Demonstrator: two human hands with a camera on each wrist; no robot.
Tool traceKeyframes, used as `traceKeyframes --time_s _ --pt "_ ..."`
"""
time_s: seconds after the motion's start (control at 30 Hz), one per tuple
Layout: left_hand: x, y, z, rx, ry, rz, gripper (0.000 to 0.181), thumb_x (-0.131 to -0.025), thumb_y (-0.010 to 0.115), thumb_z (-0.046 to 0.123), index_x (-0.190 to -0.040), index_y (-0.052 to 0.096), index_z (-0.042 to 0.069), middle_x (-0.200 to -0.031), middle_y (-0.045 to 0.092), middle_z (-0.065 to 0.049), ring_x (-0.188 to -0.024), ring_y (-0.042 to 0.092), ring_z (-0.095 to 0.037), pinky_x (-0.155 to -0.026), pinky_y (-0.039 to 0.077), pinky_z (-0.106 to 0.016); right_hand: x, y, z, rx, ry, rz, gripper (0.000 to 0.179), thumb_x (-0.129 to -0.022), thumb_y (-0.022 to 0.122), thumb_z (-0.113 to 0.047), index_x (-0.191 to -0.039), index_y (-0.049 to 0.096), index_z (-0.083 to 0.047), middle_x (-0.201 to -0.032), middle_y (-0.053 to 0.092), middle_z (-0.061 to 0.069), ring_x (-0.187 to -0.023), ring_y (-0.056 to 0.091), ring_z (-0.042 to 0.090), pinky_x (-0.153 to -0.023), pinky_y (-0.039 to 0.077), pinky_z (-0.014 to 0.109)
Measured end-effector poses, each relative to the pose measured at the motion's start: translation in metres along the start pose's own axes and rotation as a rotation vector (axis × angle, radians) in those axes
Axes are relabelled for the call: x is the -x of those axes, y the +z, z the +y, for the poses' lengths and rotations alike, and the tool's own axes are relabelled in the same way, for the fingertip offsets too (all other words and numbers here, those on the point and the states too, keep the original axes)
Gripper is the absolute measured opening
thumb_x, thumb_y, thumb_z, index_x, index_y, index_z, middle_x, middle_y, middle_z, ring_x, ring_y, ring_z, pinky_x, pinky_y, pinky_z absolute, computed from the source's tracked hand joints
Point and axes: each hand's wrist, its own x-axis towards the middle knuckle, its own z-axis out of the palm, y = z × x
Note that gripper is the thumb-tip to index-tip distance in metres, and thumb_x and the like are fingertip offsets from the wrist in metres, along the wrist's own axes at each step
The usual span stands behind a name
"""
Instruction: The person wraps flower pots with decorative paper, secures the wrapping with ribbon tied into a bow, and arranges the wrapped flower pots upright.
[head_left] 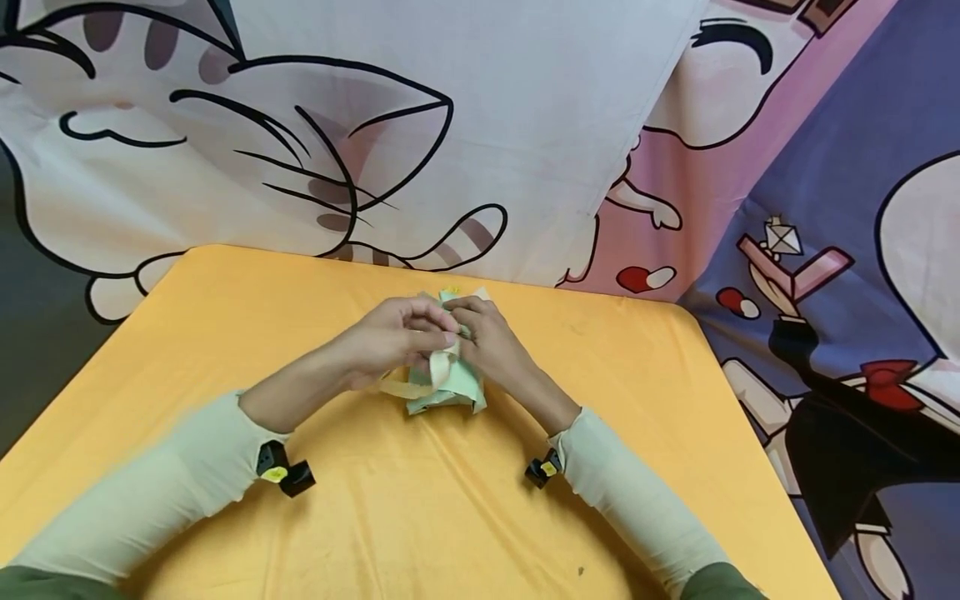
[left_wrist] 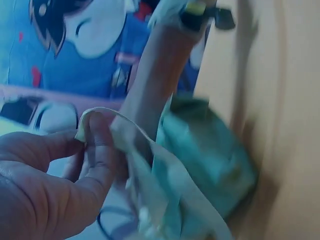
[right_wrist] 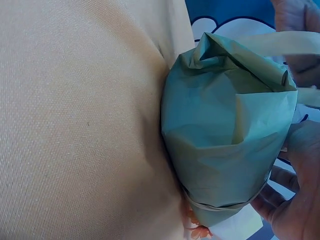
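A small bouquet wrapped in pale green paper [head_left: 457, 390] lies on the yellow cloth, its folded, crumpled end nearest me. Orange flowers [right_wrist: 201, 231] peek out by the narrow tied part in the right wrist view. My left hand [head_left: 390, 337] pinches a cream ribbon [left_wrist: 172, 167] between thumb and fingertips; the strip arcs from there over the wrapping. On the bouquet's other side, my right hand [head_left: 491, 342] holds it around the tied part, fingers curled against the paper. In the right wrist view, the right fingers [right_wrist: 272, 197] are partly hidden behind the wrapping.
The yellow-covered table [head_left: 360, 517] spreads around the bouquet on all sides. Behind it hangs a white cloth with a cartoon cat [head_left: 517, 125], and a blue and pink printed cloth [head_left: 840, 125] stands to the right. Small black cameras [head_left: 285, 471] are strapped at both wrists.
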Motion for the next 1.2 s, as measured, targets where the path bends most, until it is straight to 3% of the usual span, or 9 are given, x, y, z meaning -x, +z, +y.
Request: traceKeyframes --time_s 0.27,0.43,0.53,0.67,0.8,0.9,1.0,1.1,1.2 --pt "0.003 0.032 -0.004 0.193 -0.018 -0.156 0.026 -0.110 0.063 -0.008 -0.137 0.062 -0.009 -0.130 0.070 -0.020 -0.114 0.081 -0.028 -0.102 0.068 -0.042 0.000 0.000 0.002 0.073 -0.127 0.040 0.022 -0.105 0.074 -0.017 -0.118 0.081 -0.001 -0.138 0.079 0.018 -0.142 0.065 0.037 -0.125 0.048 0.054" --pt "0.009 0.026 -0.011 0.104 0.016 -0.250 0.031 -0.109 0.066 -0.007 -0.140 0.063 -0.010 -0.145 0.068 -0.031 -0.127 0.079 -0.030 -0.106 0.066 -0.043 0.001 0.001 0.001 0.011 -0.029 0.022 0.013 -0.102 0.078 -0.015 -0.109 0.081 -0.005 -0.147 0.074 0.017 -0.143 0.063 0.039 -0.126 0.048 0.055" --pt "0.011 0.015 -0.012 -0.022 0.090 -0.144 0.026 -0.107 0.072 -0.002 -0.132 0.069 -0.008 -0.133 0.072 -0.030 -0.105 0.085 -0.027 -0.087 0.072 -0.041 0.001 0.001 0.001 -0.020 0.021 0.009 0.013 -0.106 0.077 -0.018 -0.110 0.081 -0.006 -0.154 0.069 0.017 -0.144 0.061 0.040 -0.126 0.048 0.058" --pt "0.008 -0.009 -0.014 -0.337 0.159 0.130 0.017 -0.107 0.075 0.008 -0.122 0.074 0.000 -0.114 0.073 -0.019 -0.077 0.077 -0.023 -0.063 0.066 -0.033 0.001 0.001 0.002 -0.031 0.037 0.005 0.018 -0.111 0.073 -0.024 -0.105 0.080 -0.008 -0.155 0.068 0.017 -0.146 0.060 0.040 -0.125 0.047 0.060" --pt "0.003 -0.029 -0.026 -0.594 0.168 0.241 0.012 -0.103 0.081 0.014 -0.113 0.077 0.009 -0.103 0.075 -0.008 -0.080 0.067 -0.019 -0.067 0.056 -0.024 0.002 0.002 0.002 -0.053 0.057 0.003 0.022 -0.113 0.072 -0.027 -0.098 0.078 -0.011 -0.155 0.069 0.016 -0.147 0.059 0.039 -0.124 0.048 0.059" --pt "0.006 -0.030 -0.034 -0.671 0.228 0.131 0.003 -0.099 0.083 0.014 -0.101 0.080 0.013 -0.093 0.076 -0.001 -0.081 0.065 -0.015 -0.072 0.056 -0.025 0.002 0.003 0.002 -0.061 0.060 -0.002 0.022 -0.113 0.072 -0.027 -0.097 0.077 -0.012 -0.154 0.069 0.015 -0.148 0.058 0.039 -0.126 0.047 0.059" --pt "0.016 -0.020 -0.037 -0.799 0.242 -0.098 0.012 -0.101 0.083 0.022 -0.090 0.082 0.018 -0.081 0.075 0.009 -0.073 0.065 -0.007 -0.074 0.056 -0.025 0.001 0.003 0.001 -0.058 0.054 -0.002 0.023 -0.113 0.071 -0.028 -0.098 0.077 -0.012 -0.155 0.068 0.014 -0.149 0.058 0.038 -0.127 0.047 0.058" --pt "0.028 -0.002 -0.038 -0.938 0.142 -0.303 0.022 -0.104 0.081 0.038 -0.099 0.086 0.017 -0.076 0.073 0.013 -0.070 0.064 -0.002 -0.075 0.057 -0.027 0.000 0.002 0.001 -0.055 0.056 0.005 0.023 -0.113 0.071 -0.028 -0.100 0.078 -0.012 -0.155 0.068 0.014 -0.149 0.058 0.037 -0.126 0.047 0.058" --pt "0.040 0.017 -0.042 -1.045 0.004 -0.385 0.035 -0.105 0.080 0.046 -0.121 0.084 0.015 -0.093 0.077 0.010 -0.084 0.066 -0.005 -0.081 0.060 -0.034 0.000 0.003 0.000 -0.057 0.061 0.005 0.022 -0.114 0.070 -0.028 -0.100 0.078 -0.012 -0.155 0.068 0.013 -0.149 0.058 0.037 -0.125 0.048 0.058"
